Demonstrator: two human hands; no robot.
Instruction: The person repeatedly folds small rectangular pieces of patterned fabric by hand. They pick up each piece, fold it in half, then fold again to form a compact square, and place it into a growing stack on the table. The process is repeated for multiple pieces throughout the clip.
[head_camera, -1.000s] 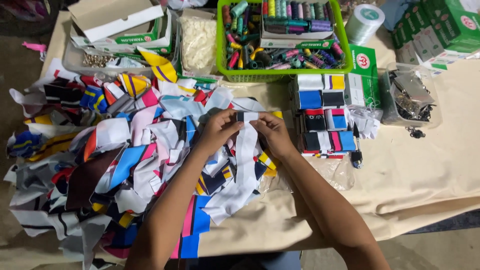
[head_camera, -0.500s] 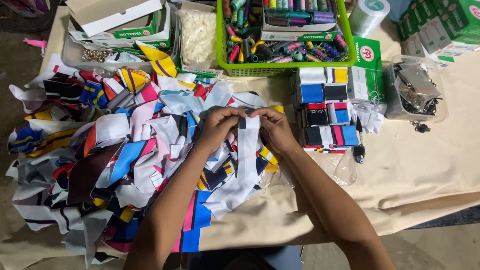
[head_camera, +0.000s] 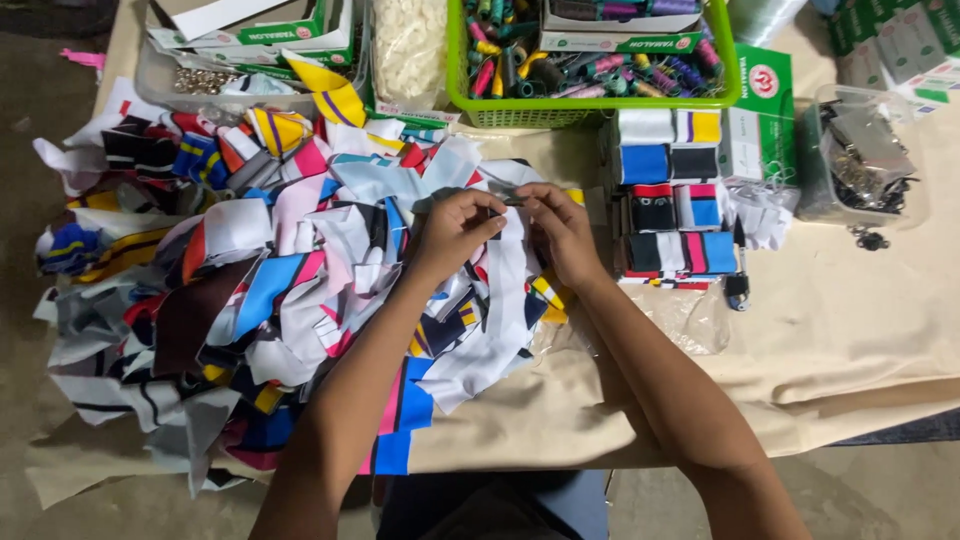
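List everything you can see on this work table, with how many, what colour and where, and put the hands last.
fabric strip pile: many, mixed colours, left half of the table
white strip: one, white, under both hands
folded stacks: several, blue, white, black, red, yellow, right of the hands
green basket: one, green, top centre, full of thread spools
clear bag: one, holding white bits, left of the basket
clear tub: one, holding dark metal parts, far right
green boxes: several, top right
table cloth: one, beige
left hand: pinching the strip
right hand: pinching the strip

Left hand (head_camera: 455, 228), right hand (head_camera: 562, 230) together; fingers pinched
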